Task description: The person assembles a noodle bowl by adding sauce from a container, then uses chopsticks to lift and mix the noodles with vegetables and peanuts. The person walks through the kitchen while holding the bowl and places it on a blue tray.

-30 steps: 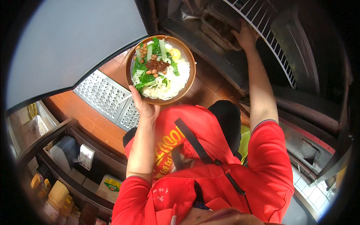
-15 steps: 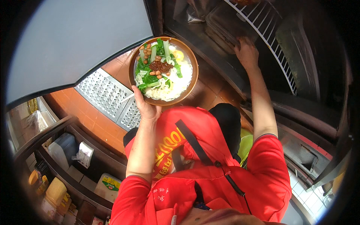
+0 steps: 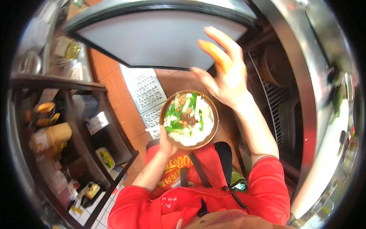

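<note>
My left hand (image 3: 167,144) grips the near left side of a brown bowl (image 3: 199,145), held level above my lap. In it lie white noodles (image 3: 187,138), green leafy vegetables, brown beans or peanuts and a dark brown minced topping (image 3: 189,118). Something pale, perhaps egg, sits at its right side, blurred. My right hand (image 3: 230,74) is raised with fingers spread and nothing in them, in front of an open door with a pale grey panel (image 3: 152,40). An orange tint shows on its fingers.
Right of me stands the dark cabinet with a white wire rack (image 3: 270,101). A perforated metal drain cover (image 3: 145,86) lies in the orange tile floor. At left, dark shelving (image 3: 76,84) holds several bottles and tubs. A green item (image 3: 238,180) is by my right leg.
My right hand has come out of the dark cabinet, up and left to the door. In view, the bowl and my left hand sit lower and farther right; the door's panel has swung in view.
</note>
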A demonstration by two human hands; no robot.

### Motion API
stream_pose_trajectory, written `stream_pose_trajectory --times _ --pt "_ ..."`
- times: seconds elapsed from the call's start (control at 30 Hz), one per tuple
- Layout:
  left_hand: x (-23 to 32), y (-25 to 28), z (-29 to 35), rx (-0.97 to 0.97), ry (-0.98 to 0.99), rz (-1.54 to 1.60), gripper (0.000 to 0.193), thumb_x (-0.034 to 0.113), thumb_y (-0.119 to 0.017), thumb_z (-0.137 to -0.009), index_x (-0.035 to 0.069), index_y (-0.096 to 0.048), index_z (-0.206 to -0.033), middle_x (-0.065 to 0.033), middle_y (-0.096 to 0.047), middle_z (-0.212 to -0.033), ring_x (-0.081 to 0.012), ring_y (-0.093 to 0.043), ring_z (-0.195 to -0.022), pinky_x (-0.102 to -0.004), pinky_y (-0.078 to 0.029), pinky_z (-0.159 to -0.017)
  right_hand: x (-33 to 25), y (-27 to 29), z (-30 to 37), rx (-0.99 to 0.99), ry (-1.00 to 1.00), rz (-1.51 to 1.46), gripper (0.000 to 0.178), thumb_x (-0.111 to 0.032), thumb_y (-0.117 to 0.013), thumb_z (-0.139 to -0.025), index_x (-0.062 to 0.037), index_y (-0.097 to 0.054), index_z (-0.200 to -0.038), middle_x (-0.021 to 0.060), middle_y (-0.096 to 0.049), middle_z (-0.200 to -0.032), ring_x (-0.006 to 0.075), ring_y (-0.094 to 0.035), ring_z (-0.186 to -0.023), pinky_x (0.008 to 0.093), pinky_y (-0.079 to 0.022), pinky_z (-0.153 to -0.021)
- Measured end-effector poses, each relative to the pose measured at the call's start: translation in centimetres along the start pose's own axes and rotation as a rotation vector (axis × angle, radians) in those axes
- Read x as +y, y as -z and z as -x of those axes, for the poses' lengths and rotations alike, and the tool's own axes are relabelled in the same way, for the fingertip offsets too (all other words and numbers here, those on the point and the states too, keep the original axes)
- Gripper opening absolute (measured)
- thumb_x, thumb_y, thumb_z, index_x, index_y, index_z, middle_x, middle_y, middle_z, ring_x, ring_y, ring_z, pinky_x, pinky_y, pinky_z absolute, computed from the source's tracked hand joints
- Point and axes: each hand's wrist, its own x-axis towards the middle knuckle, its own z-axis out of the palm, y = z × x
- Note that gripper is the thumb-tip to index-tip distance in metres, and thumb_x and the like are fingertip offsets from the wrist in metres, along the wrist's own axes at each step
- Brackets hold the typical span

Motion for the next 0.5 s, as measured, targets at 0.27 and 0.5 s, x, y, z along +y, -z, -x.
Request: stream_pose_trajectory --times 0.27,0.5 --pt "18.2 -10.0 20.3 0.263 -0.219 -0.019 0.074 0.061 -0.032 -0.084 0.004 -0.031 -0.131 -0.0119 -0.038 -0.131 -0.026 -0.037 -0.12 -0.0402 -0.03 -0.1 -9.3 -3.7 -26.5 -0.255 -0.232 0.216 0.071 -0.056 -0.038 -0.077 -0.0011 -0.03 -0.122 0.0205 -0.047 -0.111 0.0293 -0.051 -0.098 0.0377 -0.038 -0.083" --pt "29.7 -21.1 31.9 0.317 -0.462 0.032 0.067 0.057 -0.03 -0.088 0.007 -0.03 -0.133 -0.0092 -0.035 -0.134 -0.0257 -0.036 -0.122 -0.0402 -0.029 -0.101 -16.6 0.4 -27.6 -0.683 -0.352 0.3 0.099 -0.074 -0.032 -0.074 0.004 -0.022 -0.134 0.0181 -0.041 -0.13 0.0249 -0.051 -0.109 0.0336 -0.04 -0.087"
